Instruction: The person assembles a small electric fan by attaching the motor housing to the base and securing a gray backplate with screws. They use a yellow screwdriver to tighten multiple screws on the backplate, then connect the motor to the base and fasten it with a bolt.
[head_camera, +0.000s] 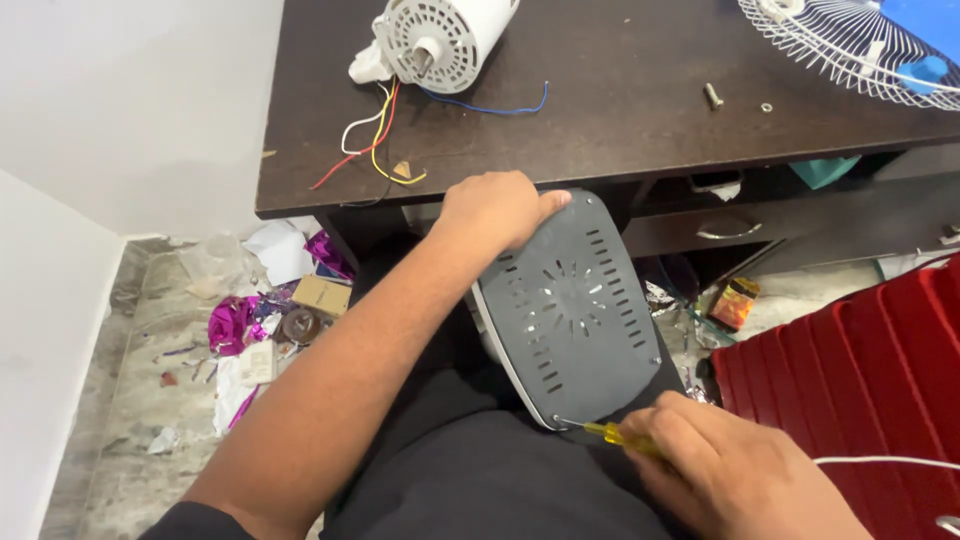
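Centre frame, the grey vented cover (575, 310) rests on the lap, long axis running up-frame. The left hand (495, 212) grips its top edge; the right hand (725, 470) pinches a yellow screwdriver (612, 435) — tip at the cover's lower-left corner screw (556, 422).

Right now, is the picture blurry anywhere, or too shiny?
In the head view most is sharp: the grey plate and the left hand are crisp. The right hand with the yellow screwdriver is slightly soft. Light is even, with only faint sheen on the dark desk.
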